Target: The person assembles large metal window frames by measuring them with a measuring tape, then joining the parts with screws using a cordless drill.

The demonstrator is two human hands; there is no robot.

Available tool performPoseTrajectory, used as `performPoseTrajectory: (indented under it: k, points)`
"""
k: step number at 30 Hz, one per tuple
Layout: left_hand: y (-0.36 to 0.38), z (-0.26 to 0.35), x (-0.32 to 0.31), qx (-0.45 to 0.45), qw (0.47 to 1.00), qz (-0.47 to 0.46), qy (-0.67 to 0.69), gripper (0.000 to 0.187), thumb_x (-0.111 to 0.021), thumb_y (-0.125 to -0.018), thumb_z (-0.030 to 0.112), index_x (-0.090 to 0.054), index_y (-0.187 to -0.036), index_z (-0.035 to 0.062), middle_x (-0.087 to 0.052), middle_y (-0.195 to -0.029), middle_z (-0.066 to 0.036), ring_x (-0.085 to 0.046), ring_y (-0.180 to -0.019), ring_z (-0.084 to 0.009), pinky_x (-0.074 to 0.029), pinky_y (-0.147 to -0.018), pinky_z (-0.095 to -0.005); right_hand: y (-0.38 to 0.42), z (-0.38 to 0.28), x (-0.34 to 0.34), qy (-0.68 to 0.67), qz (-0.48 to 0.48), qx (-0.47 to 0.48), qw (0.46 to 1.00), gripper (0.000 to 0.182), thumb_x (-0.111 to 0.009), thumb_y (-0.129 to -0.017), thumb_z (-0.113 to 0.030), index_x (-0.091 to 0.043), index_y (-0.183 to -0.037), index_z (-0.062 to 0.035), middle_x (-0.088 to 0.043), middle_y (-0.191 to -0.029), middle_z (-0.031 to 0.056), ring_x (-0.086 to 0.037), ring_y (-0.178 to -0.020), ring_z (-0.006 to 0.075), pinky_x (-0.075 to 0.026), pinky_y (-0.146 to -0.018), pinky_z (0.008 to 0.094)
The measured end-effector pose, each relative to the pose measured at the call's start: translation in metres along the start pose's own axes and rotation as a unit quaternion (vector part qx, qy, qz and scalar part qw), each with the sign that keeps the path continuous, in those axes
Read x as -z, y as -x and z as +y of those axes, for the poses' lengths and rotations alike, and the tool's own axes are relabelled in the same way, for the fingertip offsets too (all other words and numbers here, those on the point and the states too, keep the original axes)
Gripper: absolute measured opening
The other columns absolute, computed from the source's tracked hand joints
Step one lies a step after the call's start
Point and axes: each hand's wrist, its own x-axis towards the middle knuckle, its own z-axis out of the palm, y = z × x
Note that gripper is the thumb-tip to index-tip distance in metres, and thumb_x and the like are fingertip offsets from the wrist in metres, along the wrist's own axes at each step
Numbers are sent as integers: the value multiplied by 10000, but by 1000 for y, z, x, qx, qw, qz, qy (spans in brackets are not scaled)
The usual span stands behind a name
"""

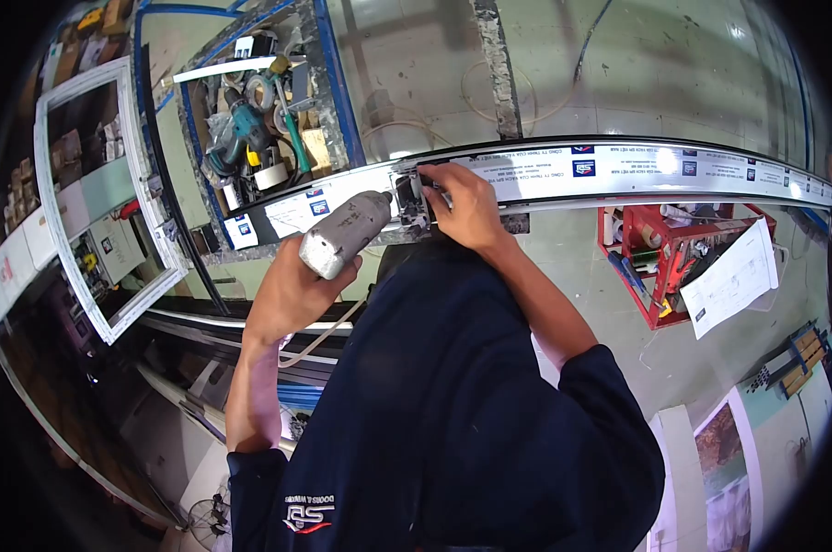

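My left hand (287, 293) is wrapped round a worn silver-grey power tool (347, 235). The tool's front end points up and right, at a dark fitting (410, 198) on a long profile (646, 170) covered in printed white film. At the fitting's right edge is my right hand (469, 204), with thumb and fingers bent together; what they pinch is too small to make out. A pale hose (319, 342) runs below my left hand.
Tools, among them a teal power tool (248, 129), fill a tray (342, 101) at the upper left. A white frame (112, 317) stands far left. Right of my body, a red rack (650, 308) holds tools and a paper sheet (733, 276).
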Motion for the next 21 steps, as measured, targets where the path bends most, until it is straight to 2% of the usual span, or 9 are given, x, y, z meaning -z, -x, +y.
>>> performPoseTrajectory:
  k: [2,5,9,10,13,14,17,18,21]
  points:
    - [10,-7,5,1,1000,2,31,304,-782,-946,163,-721,-1154,-50,-781,-921,-171,-711,-843,-176,-561,-827,-365,-8,0,-4,42,33,50,997,220,-788,-878,-76,-747,-1092,-44,-741,-997,137,-734,-880,356,-589,-752,435]
    - [30,-31,7,-73,995,59,39,315,-797,-929,143,-719,-1173,-41,-780,-925,-173,-712,-846,-179,-563,-831,-365,-17,-4,-8,106,8,85,991,199,-805,-862,-88,-738,-1045,-46,-720,-930,119,-722,-829,347,-581,-690,444]
    - [57,-56,12,-7,996,75,38,362,-815,-909,128,-706,-1214,-32,-776,-926,-184,-721,-849,-193,-567,-840,-370,-26,-6,-9,186,-38,136,972,153,-826,-844,-108,-722,-937,-46,-676,-850,103,-719,-800,319,-575,-645,461]
    - [61,-68,9,-12,994,79,73,355,-819,-907,140,-716,-1196,-39,-773,-912,-184,-714,-832,-198,-565,-829,-373,-27,-10,-8,187,-50,154,969,103,-787,-847,-64,-690,-868,-36,-657,-851,90,-721,-812,292,-570,-605,468]
    - [71,-107,2,47,986,80,139,342,-820,-909,155,-726,-1165,-52,-770,-897,-175,-697,-820,-194,-562,-814,-377,-30,-10,-9,211,-55,183,959,110,-781,-878,-79,-686,-876,-24,-646,-834,87,-718,-804,299,-570,-599,458]
    - [73,-120,-3,48,979,103,171,332,-817,-916,164,-733,-1139,-67,-769,-889,-153,-678,-805,-175,-556,-796,-366,-30,-12,-7,220,-77,173,957,104,-758,-916,-85,-705,-959,-8,-661,-897,99,-723,-838,306,-577,-611,452]
    - [75,-158,-7,36,966,110,231,334,-817,-920,163,-730,-1139,-74,-769,-887,-130,-672,-805,-155,-553,-784,-352,-29,-8,-6,215,-98,206,950,182,-742,-920,-83,-713,-1078,2,-668,-993,116,-727,-901,309,-591,-635,447]
    - [76,-171,-5,40,964,104,243,338,-818,-919,157,-728,-1150,-73,-770,-894,-120,-674,-810,-143,-552,-776,-339,-28,-11,-2,227,-135,205,942,257,-716,-903,-46,-704,-1154,12,-671,-1085,125,-726,-961,308,-607,-683,448]
    - [77,-211,4,41,955,120,268,347,-820,-916,146,-725,-1168,-73,-771,-898,-118,-681,-822,-140,-555,-774,-339,-34,-15,4,244,-156,231,929,280,-697,-878,-6,-705,-1158,9,-674,-1097,116,-722,-975,314,-616,-723,441]
